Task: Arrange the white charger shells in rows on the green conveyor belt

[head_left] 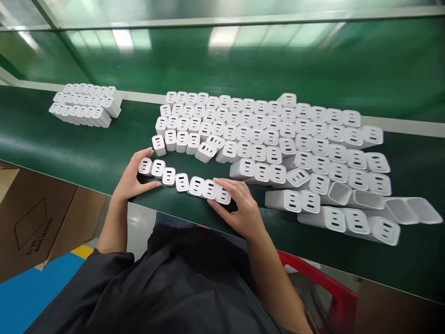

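Several white charger housings with slotted ends stand in a slightly curved row near the front edge of the green work surface. At the row's left end, my left hand (134, 178) has its thumb and fingers around the end charger housing (145, 167). My right hand (239, 204) grips the right end, fingers on top and thumb at the near side of the last charger housing (223, 195). Between the hands, a middle charger housing (181, 182) stands with small gaps beside it. Behind the row lies a large group of similar housings (246, 119).
A smaller block of white housings (81, 104) stands at the far left of the green surface (135, 116). On the right, some housings (366, 199) lie tilted with hollow ends showing. A cardboard box (41, 218) is at lower left, a red chair (323, 278) at lower right.
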A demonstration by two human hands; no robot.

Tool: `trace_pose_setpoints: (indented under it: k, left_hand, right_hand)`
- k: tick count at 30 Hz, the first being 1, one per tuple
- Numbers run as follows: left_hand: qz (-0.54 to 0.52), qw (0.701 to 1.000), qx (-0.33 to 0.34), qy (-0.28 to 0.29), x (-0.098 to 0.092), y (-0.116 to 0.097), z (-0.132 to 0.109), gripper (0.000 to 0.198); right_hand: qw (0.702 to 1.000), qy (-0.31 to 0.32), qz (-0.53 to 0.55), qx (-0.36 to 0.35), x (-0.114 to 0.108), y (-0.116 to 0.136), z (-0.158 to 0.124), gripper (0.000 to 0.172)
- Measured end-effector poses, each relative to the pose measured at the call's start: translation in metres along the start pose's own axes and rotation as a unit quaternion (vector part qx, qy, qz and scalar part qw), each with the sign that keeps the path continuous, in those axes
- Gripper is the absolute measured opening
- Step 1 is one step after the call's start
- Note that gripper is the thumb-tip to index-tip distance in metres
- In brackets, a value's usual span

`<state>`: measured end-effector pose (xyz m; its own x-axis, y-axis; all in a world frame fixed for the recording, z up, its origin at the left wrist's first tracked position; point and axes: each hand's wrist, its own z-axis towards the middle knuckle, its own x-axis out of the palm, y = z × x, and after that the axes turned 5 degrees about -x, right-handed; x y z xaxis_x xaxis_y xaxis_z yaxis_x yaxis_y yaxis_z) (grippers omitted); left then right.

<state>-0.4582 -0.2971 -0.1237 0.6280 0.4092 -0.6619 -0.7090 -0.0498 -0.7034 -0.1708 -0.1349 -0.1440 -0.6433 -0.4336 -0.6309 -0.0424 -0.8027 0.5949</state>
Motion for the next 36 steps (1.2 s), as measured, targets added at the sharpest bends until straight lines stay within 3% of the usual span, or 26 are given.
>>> trace_pose_setpoints:
  k: [11,22,30,33,36]
  left_hand:
    - [-0.103,0.993,-0.044,0.045,-0.002,0.004,-0.003,0.093]
    - [-0.116,0.987,-0.093,0.055,-0.002,0.001,-0.003,0.084]
    - [-0.1,0.992,-0.058,0.053,-0.002,0.001,-0.003,0.073]
    - [-0.074,0.996,-0.005,0.047,-0.003,-0.002,-0.001,0.072]
    - [0.026,0.997,0.062,0.025,-0.006,-0.01,0.003,0.073]
  right_hand:
    - [1.0,-0.002,-0.004,-0.007,0.001,-0.002,-0.001,0.053]
    - [1.0,-0.005,-0.005,-0.006,0.002,-0.002,-0.003,0.056]
    - [1.0,-0.005,-0.007,-0.004,0.002,-0.002,-0.003,0.058]
    - [1.0,-0.004,-0.007,0.001,0.002,-0.001,-0.002,0.056]
    - [1.0,0.001,-0.006,0.001,0.001,-0.001,-0.001,0.054]
